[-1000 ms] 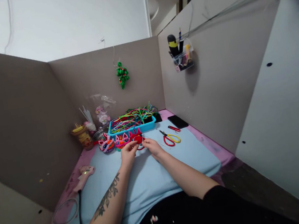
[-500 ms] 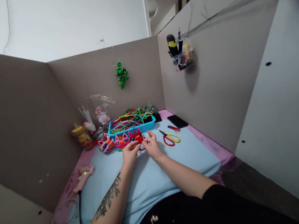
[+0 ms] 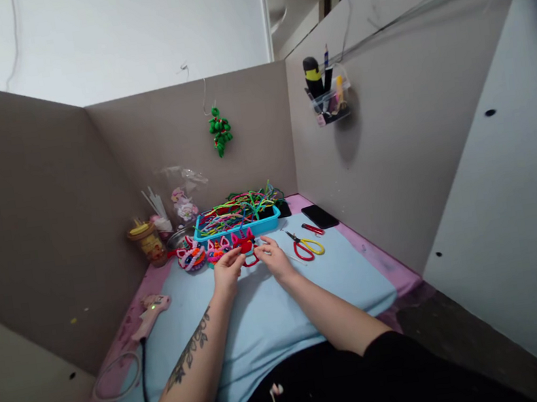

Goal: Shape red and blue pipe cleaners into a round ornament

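Red piece (image 3: 246, 247), between the hands in front of the blue tray (image 3: 264, 226), shows more of its lower loop (image 3: 252, 264) than in the earlier frame. Left hand (image 3: 227, 275): pinched nearly closed on its edge. Right hand (image 3: 277, 263): fingers partly open beside the loop (contact cannot be told). Anchor the edge; shape the loop with light pressure.

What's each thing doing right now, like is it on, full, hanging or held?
Red piece: held in the left hand.
Pink glue gun: lying down, green light on.
Blue tray: heaped with colourful fuzzy stems.
Phone: flat, screen dark.
Scissors: lying flat; blades too small to judge.
Green decoration: hanging.
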The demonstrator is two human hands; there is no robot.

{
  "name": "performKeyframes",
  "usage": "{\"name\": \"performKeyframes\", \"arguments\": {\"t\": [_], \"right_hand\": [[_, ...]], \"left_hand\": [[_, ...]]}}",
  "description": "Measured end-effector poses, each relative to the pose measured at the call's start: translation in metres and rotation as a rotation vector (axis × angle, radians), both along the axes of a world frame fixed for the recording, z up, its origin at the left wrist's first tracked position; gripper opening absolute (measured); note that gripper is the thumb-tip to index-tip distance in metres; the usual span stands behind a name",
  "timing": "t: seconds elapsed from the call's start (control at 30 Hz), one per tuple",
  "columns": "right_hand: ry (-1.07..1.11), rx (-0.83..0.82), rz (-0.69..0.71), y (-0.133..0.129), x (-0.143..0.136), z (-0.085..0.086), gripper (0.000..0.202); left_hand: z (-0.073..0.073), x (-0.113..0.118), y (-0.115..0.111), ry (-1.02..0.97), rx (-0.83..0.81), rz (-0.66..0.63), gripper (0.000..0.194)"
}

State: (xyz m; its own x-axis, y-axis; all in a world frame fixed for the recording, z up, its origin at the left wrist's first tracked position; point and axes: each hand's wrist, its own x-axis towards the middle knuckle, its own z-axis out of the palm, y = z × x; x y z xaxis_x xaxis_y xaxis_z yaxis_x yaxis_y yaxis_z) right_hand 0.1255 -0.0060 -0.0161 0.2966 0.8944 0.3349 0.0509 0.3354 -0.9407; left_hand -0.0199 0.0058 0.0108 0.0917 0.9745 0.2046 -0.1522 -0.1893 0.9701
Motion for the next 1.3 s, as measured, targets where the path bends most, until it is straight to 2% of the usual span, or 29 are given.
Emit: {"name": "performKeyframes", "arguments": {"t": [0.13,0.27,0.5,0.63,0.67,0.77,0.87,1.1,1.3], "right_hand": [[-0.002,0.018,-0.009,-0.001,0.0,-0.001,0.023],[-0.02,0.054,-0.06,0.001,0.003,-0.003,0.018],[-0.05,0.086,-0.134,0.006,0.006,-0.006,0.013],[-0.051,0.066,-0.086,0.007,0.005,-0.008,0.012],[-0.07,0.073,-0.079,0.007,0.005,-0.008,0.011],[-0.126,0.095,-0.068,0.005,0.003,-0.008,0.009],[-0.106,0.048,-0.03,0.004,0.002,-0.007,0.015],[0.085,-0.022,0.114,0.003,0.0,-0.006,0.032],[0.182,-0.02,0.156,0.005,-0.002,-0.006,0.034]], "left_hand": [[0.004,0.002,-0.005,0.088,0.073,-0.057,0.058],[0.006,0.004,-0.008,0.094,0.119,-0.031,0.066],[0.004,0.0,-0.006,0.135,0.171,0.041,0.049],[0.001,-0.004,0.001,0.208,0.282,0.209,0.036],[0.0,-0.005,0.004,0.215,0.288,0.218,0.036],[-0.003,-0.008,0.01,0.148,0.224,0.089,0.043],[-0.006,-0.009,0.012,0.043,0.167,-0.025,0.049],[-0.009,-0.004,0.01,-0.019,0.077,-0.082,0.052],[-0.008,-0.004,0.011,-0.084,-0.022,-0.138,0.054]]}}
